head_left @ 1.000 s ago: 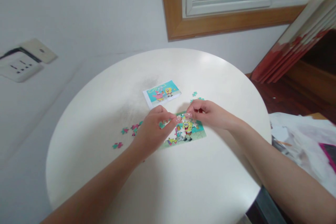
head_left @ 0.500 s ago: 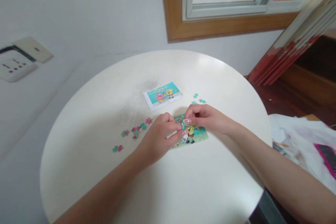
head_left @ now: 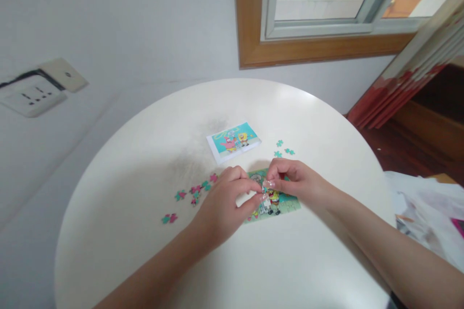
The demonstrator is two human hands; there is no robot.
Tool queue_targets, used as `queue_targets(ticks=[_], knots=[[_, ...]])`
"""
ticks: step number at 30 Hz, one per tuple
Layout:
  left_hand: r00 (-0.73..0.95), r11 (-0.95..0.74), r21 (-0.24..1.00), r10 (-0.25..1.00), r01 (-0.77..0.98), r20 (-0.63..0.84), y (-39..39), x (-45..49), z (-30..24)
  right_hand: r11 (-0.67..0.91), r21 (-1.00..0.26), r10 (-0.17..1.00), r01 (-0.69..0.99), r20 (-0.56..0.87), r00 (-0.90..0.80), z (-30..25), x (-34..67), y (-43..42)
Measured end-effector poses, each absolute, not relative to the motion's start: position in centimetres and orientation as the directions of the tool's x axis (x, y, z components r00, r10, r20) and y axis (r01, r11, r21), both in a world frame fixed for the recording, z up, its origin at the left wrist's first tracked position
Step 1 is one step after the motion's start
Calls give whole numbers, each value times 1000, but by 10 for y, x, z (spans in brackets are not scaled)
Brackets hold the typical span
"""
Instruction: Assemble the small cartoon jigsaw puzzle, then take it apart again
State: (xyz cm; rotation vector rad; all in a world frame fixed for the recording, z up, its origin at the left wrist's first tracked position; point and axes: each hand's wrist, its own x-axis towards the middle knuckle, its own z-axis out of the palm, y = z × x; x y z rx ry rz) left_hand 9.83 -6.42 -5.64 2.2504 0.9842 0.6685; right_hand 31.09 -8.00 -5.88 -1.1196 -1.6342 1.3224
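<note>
A partly assembled jigsaw puzzle (head_left: 286,205) with cartoon figures lies flat on the white table, its left and upper parts covered by my hands. My left hand (head_left: 230,200) reaches over its left side, thumb and forefinger pinched round a small puzzle piece (head_left: 265,189). From the right, my right hand (head_left: 295,178) meets it, with thumb and forefinger closed at the same small piece. The fingertips of both hands nearly touch, and they hide most of the piece. Loose pink and teal puzzle pieces (head_left: 195,189) are scattered left of my left hand.
Behind the puzzle lies a reference picture card (head_left: 235,140). Several teal pieces (head_left: 278,154) sit beyond my right hand. The round white table (head_left: 145,154) stands near a wall with a socket (head_left: 36,96). White plastic bags (head_left: 424,207) are at the right, below a curtain (head_left: 384,91).
The whole view has shifted, so table and hands appear lower and further right. Both hands keep their pinch over the puzzle, with only slight finger movement.
</note>
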Motion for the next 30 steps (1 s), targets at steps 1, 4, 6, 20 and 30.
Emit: queue_targets(ticks=[1,4,6,20,30], knots=[[603,-551,682,773,481,200,-65,99,-56,94,-979,939,179,28,-342,-59,310,-80],[605,-516,718,779,468,166,-65,100,-57,102,-975,944,198,32,-329,-61,309,-80],[591,-452,766,798,457,119,-64,99,-57,103,-973,952,208,35,-305,-63,310,-80],[586,-293,836,810,463,-41,-55,95,-48,81,-979,958,185,25,-286,-63,313,-79],[590,-360,795,807,488,3,-56,96,-48,110,-974,949,197,44,-311,-63,313,-80]])
